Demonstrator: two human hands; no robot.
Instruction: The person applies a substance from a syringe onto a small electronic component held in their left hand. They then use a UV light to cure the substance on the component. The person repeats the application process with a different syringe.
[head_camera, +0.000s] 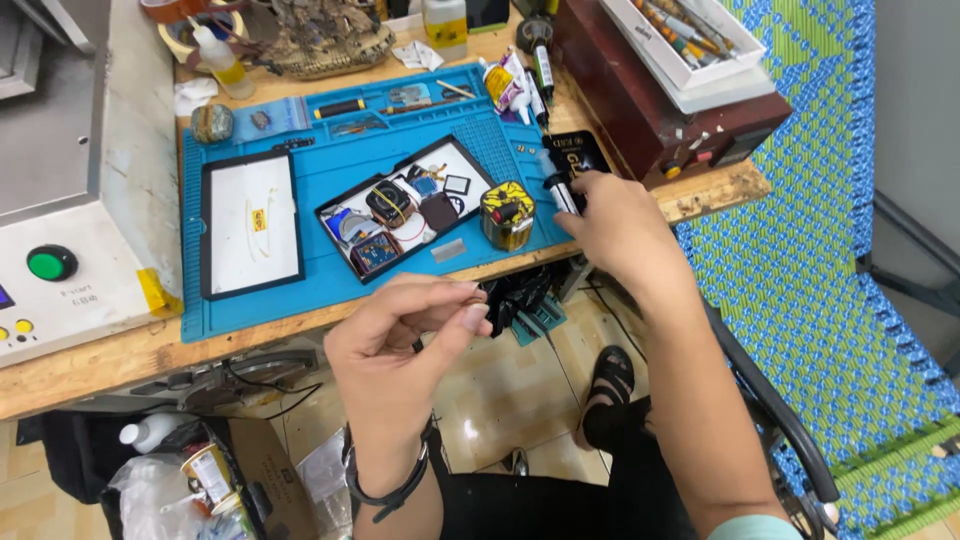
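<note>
Wooden and worn, the desk (100, 372) runs across the upper half of the frame, with a blue work mat (330, 180) laid over it so that small parts stay put and show up against the colour. On the mat, a black-rimmed tray (405, 205) at centre gathers loose electronic pieces in one place, and a white tray (250, 222) sits left of it, nearly bare. A yellow-patterned small case (507, 214) stands just right of the centre tray. The right hand (610, 225) reaches to the mat's right edge and closes on a small black and white tool (563, 190), its fingers wrapped over it. The left hand (400, 345) is held low, in front of the desk edge, thumb and fingertips pinched on something tiny and dark (417, 346); what it is I cannot tell
</note>
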